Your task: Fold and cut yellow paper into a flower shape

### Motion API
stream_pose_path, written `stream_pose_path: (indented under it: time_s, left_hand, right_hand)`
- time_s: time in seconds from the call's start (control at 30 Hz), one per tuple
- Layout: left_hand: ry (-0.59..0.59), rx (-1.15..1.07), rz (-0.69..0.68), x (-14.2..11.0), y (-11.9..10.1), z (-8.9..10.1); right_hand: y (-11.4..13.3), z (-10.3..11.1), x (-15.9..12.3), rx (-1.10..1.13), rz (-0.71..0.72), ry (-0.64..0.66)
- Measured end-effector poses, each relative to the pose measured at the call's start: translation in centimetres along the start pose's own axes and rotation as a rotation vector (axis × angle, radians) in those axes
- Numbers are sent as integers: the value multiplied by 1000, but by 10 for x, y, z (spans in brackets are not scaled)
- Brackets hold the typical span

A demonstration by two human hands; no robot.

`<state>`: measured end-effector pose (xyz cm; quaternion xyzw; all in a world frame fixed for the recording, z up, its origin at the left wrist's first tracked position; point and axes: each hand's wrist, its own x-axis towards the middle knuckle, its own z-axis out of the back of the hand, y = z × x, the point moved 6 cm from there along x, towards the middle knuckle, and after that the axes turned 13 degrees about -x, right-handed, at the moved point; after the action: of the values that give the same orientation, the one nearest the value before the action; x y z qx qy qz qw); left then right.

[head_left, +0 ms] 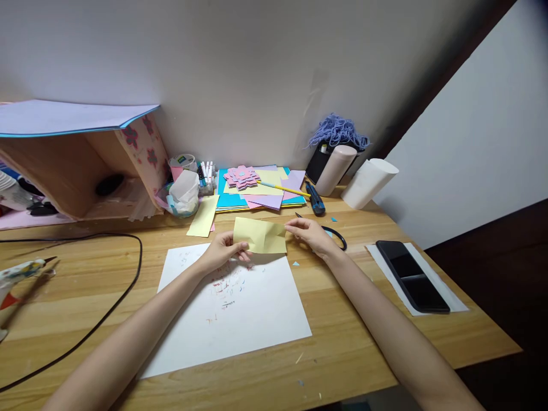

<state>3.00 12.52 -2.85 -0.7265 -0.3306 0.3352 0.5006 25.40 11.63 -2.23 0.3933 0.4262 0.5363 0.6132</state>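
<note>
A piece of yellow paper (259,235) is held up between my two hands, above the far edge of a white sheet (265,308) that carries small red and blue marks. My left hand (225,250) grips its left side, with the thumb across the front. At the paper's upper right edge, my right hand (310,235) pinches it between thumb and fingers. Scissors (339,238) with a black handle lie partly hidden behind the right hand. Tiny blue paper scraps (295,264) are near them.
Coloured paper (221,191) is stacked at the back, bearing a pink paper flower (242,177) and a yellow pencil (285,188). A utility knife (315,200) lies beside it. At left are a box (145,154), a glue gun (21,274) and a black cord (140,257). A phone (411,277) rests right.
</note>
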Motion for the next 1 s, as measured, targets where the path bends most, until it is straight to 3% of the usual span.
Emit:
stream_pose_path:
  time_s: [0.2, 0.33, 0.5, 0.63, 0.77, 0.9, 1.0]
  left_hand:
    - [-106, -80, -40, -2, -10, 5]
    - [-178, -60, -81, -21, -23, 11]
    - [-217, 236, -24, -50, -20, 15]
    - [-123, 264, -125, -68, -29, 5]
    - [-59, 480, -174, -80, -40, -2]
    - [-164, 540, -217, -81, -38, 7]
    - [-288, 444, -254, -76, -28, 16]
  right_hand:
    - [45, 13, -16, -170, 414, -268]
    - [76, -6, -44, -407, 684, -235]
    - [76, -40, -72, -634, 924, -179]
    - [66, -48, -81, -730, 959, -209]
    - [60, -43, -79, -698, 935, -174]
    - [55, -41, -76, -625, 855, -135]
    - [51, -37, -72, -511, 703, -199]
